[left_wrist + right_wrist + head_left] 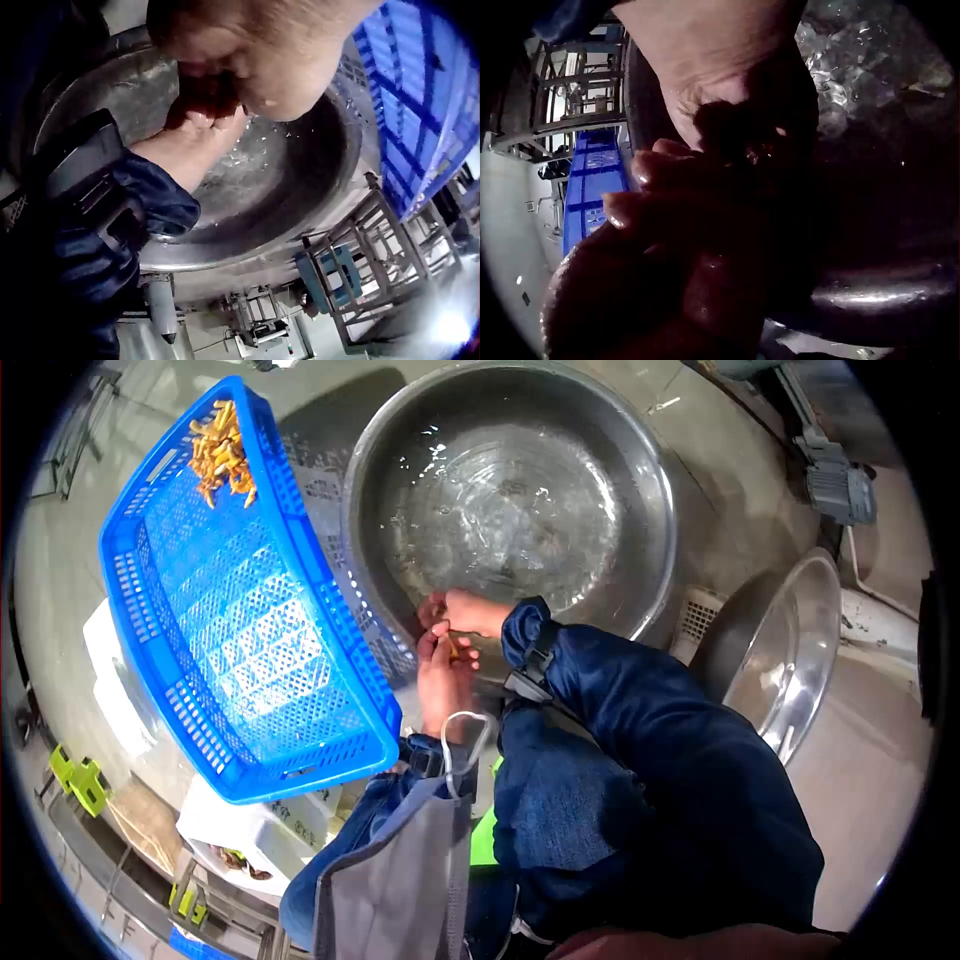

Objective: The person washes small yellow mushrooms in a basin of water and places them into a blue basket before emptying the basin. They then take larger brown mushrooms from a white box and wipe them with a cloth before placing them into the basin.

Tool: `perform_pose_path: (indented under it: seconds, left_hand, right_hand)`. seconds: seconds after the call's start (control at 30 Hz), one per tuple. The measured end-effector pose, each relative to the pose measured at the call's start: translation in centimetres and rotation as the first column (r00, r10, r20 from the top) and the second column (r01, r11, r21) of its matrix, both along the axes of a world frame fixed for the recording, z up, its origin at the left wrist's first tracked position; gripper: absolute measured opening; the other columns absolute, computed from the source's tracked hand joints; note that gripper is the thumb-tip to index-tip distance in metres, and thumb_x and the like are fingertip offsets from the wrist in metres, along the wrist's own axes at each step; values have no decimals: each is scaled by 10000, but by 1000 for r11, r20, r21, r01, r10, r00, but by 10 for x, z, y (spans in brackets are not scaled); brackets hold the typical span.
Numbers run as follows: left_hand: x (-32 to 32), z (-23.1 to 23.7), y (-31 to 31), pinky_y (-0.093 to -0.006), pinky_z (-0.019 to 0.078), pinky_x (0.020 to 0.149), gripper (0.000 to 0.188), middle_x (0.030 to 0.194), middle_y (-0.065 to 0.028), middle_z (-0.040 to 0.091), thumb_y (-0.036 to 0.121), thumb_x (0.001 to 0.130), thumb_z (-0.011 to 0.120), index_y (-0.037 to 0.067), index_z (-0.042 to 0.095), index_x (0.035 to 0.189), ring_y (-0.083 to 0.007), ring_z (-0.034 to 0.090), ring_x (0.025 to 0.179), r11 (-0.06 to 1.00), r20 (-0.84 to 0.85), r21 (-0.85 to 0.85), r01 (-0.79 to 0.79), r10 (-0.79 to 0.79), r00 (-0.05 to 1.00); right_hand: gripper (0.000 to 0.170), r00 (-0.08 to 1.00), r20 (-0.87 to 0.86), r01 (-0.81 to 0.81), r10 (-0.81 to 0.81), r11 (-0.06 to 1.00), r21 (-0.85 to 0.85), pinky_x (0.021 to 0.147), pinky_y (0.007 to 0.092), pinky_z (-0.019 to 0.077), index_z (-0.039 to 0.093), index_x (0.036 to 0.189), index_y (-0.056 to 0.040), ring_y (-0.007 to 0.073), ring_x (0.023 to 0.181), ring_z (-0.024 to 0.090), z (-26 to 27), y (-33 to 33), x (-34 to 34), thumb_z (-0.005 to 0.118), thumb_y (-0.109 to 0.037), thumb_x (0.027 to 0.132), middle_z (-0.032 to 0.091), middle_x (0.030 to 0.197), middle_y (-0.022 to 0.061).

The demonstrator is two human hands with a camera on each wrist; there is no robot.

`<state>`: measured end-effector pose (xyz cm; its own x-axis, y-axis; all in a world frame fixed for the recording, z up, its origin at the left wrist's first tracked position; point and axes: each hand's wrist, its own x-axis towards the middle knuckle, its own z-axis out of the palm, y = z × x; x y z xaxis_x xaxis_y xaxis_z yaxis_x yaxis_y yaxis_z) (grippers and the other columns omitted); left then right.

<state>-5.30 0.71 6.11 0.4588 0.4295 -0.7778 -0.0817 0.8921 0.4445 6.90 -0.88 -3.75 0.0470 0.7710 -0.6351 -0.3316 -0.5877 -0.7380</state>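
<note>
My left hand [447, 685] is turned palm up at the near rim of a big steel basin [655, 455] with water in it. A small yellow-orange piece [454, 648] shows between its curled fingers. From the right, my right hand [470, 612] meets it, fingers bent in at the left fingertips and over the piece's upper end. In the left wrist view the right hand [196, 139] reaches under the left hand [259, 56]. Deep shadow hides the piece in the right wrist view, where wet fingertips [619, 214] show.
A blue perforated basket [385, 745] stands left of the basin, with a heap of long yellow-orange pieces [222, 455] in its far corner. To the right leans a second steel basin [825, 585]. White boxes [250, 825] lie below the basket. A grey face mask [395, 880] hangs in front of the lap.
</note>
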Motion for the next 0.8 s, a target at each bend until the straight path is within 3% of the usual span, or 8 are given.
perform_pose_path:
  seconds: [0.1, 0.23, 0.3, 0.37, 0.5, 0.57, 0.63, 0.8]
  left_hand:
    - [4, 5, 0, -273, 461, 632, 200, 866, -78, 606, 194, 1007, 449, 75, 535, 1143, -180, 572, 724, 1000, -2, -5, -5, 5, 1000]
    - [12, 1, 0, -355, 494, 730, 314, 954, -85, 607, 332, 1014, 429, 84, 514, 1186, -215, 587, 853, 981, 26, -188, -47, 53, 998]
    - [24, 14, 7, -388, 477, 842, 369, 1036, -113, 615, 355, 1024, 372, 63, 557, 1153, -231, 586, 967, 967, 119, -246, -63, 94, 988]
    - [33, 17, 15, -393, 475, 879, 373, 1057, -115, 621, 346, 1022, 368, 59, 574, 1141, -230, 585, 1000, 947, 213, -309, -84, 155, 965]
    - [38, 9, 34, -333, 510, 848, 268, 1026, -86, 646, 230, 993, 453, 48, 604, 1118, -202, 618, 962, 931, 394, -365, -27, 180, 901]
    - [59, 54, 55, -238, 528, 660, 176, 927, -73, 658, 123, 978, 500, 34, 596, 1095, -161, 636, 799, 950, 312, -310, -45, 146, 939]
    - [72, 97, 92, -220, 451, 547, 177, 803, -17, 621, 198, 985, 518, 63, 586, 1076, -121, 574, 663, 988, 287, -154, -27, 71, 955]
    - [76, 122, 252, -258, 474, 686, 193, 931, -77, 582, 152, 978, 505, 43, 546, 1131, -156, 564, 820, 851, 293, 462, -249, 119, 949]
  right_hand:
    - [174, 987, -162, -6, -7, 997, -78, 582, 238, 417, 603, 1032, -12, 71, 589, 497, 31, -21, 13, 640, -99, 886, 624, 841, 50]
    - [216, 748, 462, 401, -476, 879, 257, 740, 248, 493, 578, 1102, -38, 108, 855, 592, 83, -35, 19, 575, -36, 886, 629, 1025, 40]
    - [293, 805, 454, 267, -383, 916, 300, 856, 296, 496, 599, 1138, -68, 156, 1025, 608, 115, -43, 18, 600, -43, 846, 630, 1105, 59]
    - [336, 748, 647, -207, -152, 872, 443, 917, 338, 488, 627, 1147, -78, 217, 1141, 577, 142, -46, 24, 614, -39, 814, 624, 1177, 79]
    - [340, 818, 510, -32, -266, 864, 503, 984, 360, 457, 671, 1139, -103, 252, 1170, 567, 187, -44, 43, 597, -31, 815, 603, 1246, 108]
    - [259, 650, 606, 45, -459, 819, 571, 935, 310, 478, 657, 1123, -36, 214, 1120, 595, 189, -42, 58, 601, -43, 870, 634, 1189, 115]
    - [241, 775, 220, 478, -593, 777, 410, 910, 285, 478, 622, 1156, -26, 169, 1086, 600, 187, -43, 61, 571, -65, 923, 645, 1161, 98]
    - [258, 733, 460, 392, -501, 864, 317, 849, 270, 478, 597, 1193, -29, 136, 988, 613, 148, -60, 60, 557, -80, 944, 653, 1112, 76]
